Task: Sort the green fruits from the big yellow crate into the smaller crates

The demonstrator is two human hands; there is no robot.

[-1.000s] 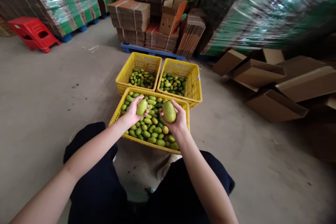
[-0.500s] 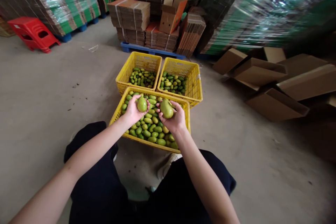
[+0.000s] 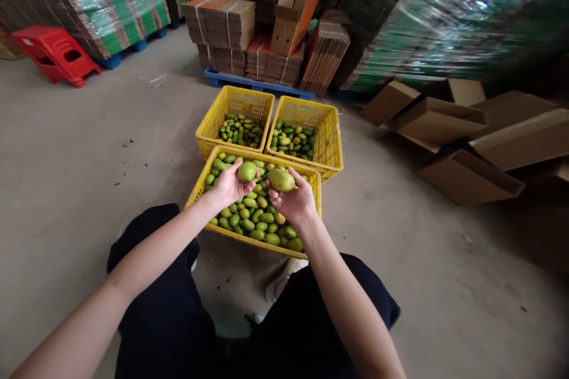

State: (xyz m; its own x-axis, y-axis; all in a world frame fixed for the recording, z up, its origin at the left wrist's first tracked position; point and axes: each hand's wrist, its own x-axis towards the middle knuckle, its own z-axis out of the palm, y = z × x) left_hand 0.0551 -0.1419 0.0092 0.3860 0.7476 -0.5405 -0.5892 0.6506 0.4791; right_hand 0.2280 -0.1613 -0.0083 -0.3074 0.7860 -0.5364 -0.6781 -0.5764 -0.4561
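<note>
My left hand (image 3: 229, 188) is closed around a glossy yellow-green oval fruit (image 3: 246, 172), thumb along its side. Another such fruit (image 3: 281, 180), slightly larger, lies sideways in the curled fingers of my right hand (image 3: 297, 202). Both hands are held side by side above the near yellow crate (image 3: 195, 194), with the two fruits a little apart. That crate holds many loose green and yellow-green fruits (image 3: 255, 226); my hands hide some of them.
Two more yellow crates, on the left (image 3: 208, 124) and right (image 3: 329, 136), stand just beyond with fruit inside. Bundled flat cartons (image 3: 231, 23) sit on a blue pallet (image 3: 258, 84) behind. Open cardboard boxes (image 3: 444, 124) lie on the right; a red stool (image 3: 57, 53) stands far left.
Both fruits have been turned in my hands, the right one from tilted to sideways. My left hand has shifted slightly up and to the right.
</note>
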